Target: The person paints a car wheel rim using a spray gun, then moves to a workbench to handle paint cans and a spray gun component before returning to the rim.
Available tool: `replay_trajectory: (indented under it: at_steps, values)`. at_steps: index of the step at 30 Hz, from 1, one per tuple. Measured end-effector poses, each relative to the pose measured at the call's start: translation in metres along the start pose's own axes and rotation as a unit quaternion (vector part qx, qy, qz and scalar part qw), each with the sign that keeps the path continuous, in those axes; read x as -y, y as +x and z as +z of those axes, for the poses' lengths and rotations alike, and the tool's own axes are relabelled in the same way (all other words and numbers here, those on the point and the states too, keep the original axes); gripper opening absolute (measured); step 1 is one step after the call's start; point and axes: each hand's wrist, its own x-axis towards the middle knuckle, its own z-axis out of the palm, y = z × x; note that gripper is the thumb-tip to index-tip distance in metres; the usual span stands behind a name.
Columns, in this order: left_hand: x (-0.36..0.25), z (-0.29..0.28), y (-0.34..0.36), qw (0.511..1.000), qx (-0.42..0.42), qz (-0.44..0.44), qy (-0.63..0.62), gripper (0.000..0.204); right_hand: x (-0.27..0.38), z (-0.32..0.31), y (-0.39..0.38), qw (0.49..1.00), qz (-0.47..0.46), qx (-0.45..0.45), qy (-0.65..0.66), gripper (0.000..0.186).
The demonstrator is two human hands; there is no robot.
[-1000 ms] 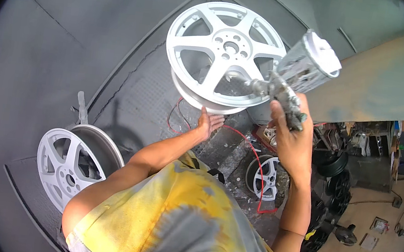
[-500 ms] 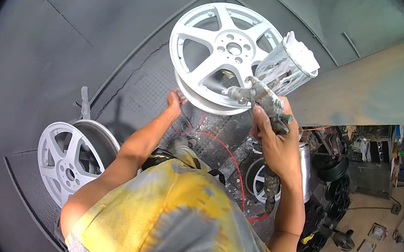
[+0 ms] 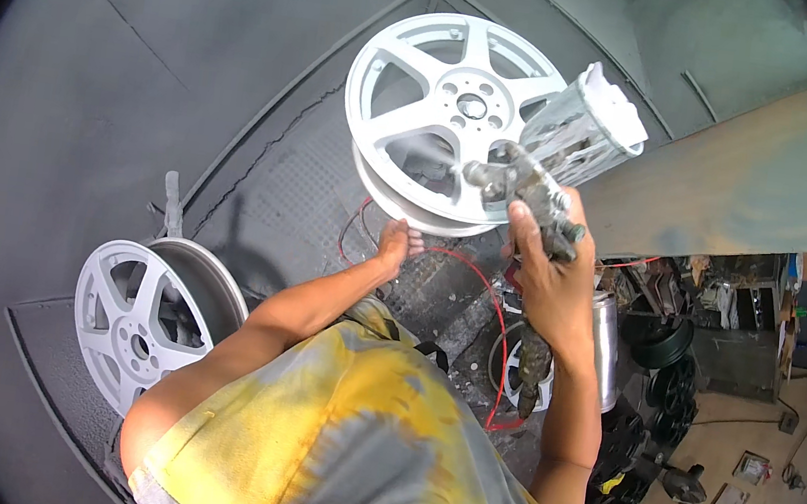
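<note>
A white multi-spoke wheel rim point(image 3: 409, 122) stands tilted in front of me, its spokes facing up towards me. At its lower edge, my left hand point(image 3: 398, 244) has its fingers curled against the barrel. My right hand point(image 3: 554, 271) is wrapped round the handle of a paint-smeared spray gun point(image 3: 532, 189), whose nozzle points left at the spokes. Pale mist spreads from the nozzle across the lower left of the rim. On top of the gun sits a cup point(image 3: 581, 123) streaked with white paint, which covers the rim's right side.
Another white wheel rim point(image 3: 118, 318) stands at the left, near a grey wall. A red hose point(image 3: 495, 288) loops over the stained floor below my hands. Beneath my right forearm are a further rim and a silver cylinder point(image 3: 603, 347). Dark wheels point(image 3: 673, 396) and clutter lie to the right.
The rim has turned, its spokes now at different angles. My left hand has moved right and nearer to me along its lower edge. The spray gun has shifted slightly right.
</note>
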Motion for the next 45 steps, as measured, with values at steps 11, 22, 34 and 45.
replay_trajectory:
  at_steps: [11,22,34,45]
  values:
    - [0.017,-0.005,0.006,0.979,0.090,-0.148,0.104,0.032,0.007,-0.020,-0.002,0.992,-0.025,-0.064,-0.102,0.021]
    - [-0.087,-0.070,0.044,0.988,-0.139,0.026,-0.069,0.028,0.010,-0.007,-0.018,0.998,0.055,0.016,0.001,0.022]
    - [-0.020,-0.023,0.000,0.997,-0.037,0.066,-0.016,0.022,0.000,-0.024,-0.001,0.994,-0.043,-0.084,-0.054,0.021]
    - [0.025,0.029,-0.003,0.992,0.089,-0.072,0.047,0.027,0.016,0.006,-0.014,1.000,0.023,0.016,0.002,0.020]
